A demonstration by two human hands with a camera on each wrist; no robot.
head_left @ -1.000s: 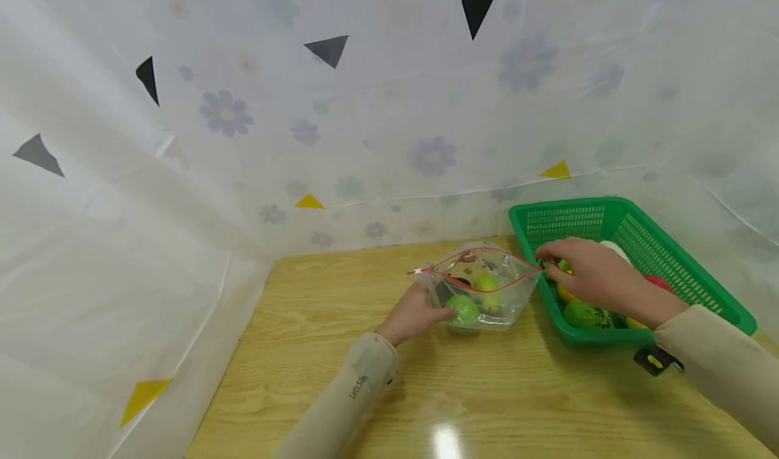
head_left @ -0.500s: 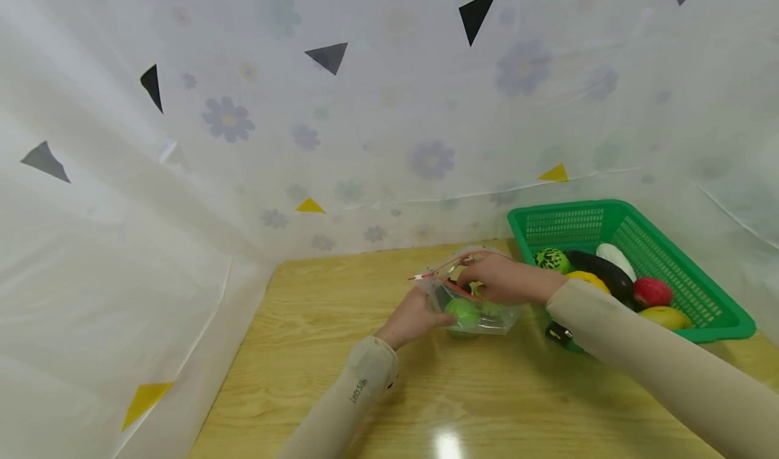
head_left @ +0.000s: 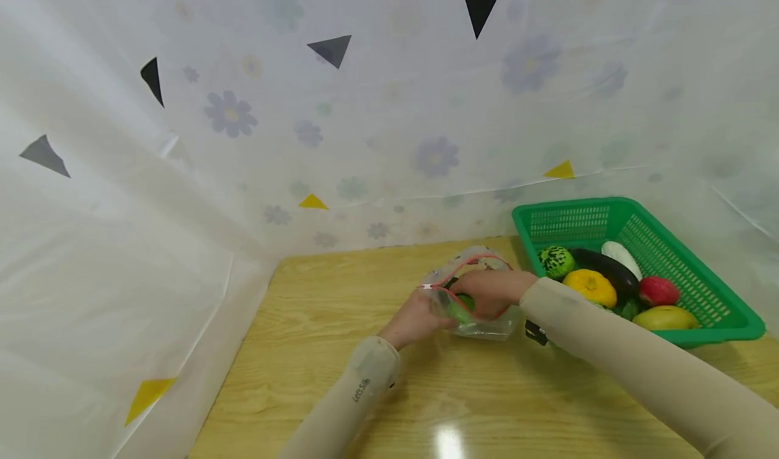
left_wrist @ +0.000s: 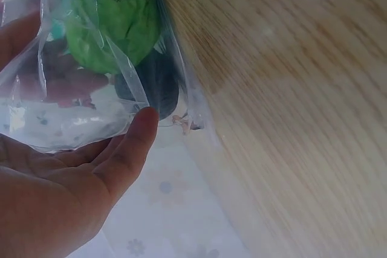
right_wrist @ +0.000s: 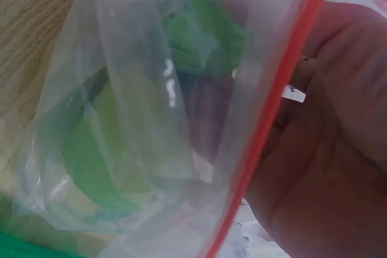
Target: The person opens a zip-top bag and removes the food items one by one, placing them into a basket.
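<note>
While the left hand (head_left: 420, 318) grips the clear zip bag (head_left: 481, 297) at centre frame, its red-edged mouth facing upward, the right hand (head_left: 489, 291) reaches inside, fingers' grasp hidden.

Head view from above and behind, facing forward-down over the table (head_left: 487, 405); both wrist views pressed close, sharing with it the clear bag (head_left: 481, 297) (left_wrist: 91, 89) (right_wrist: 157, 143).
</note>
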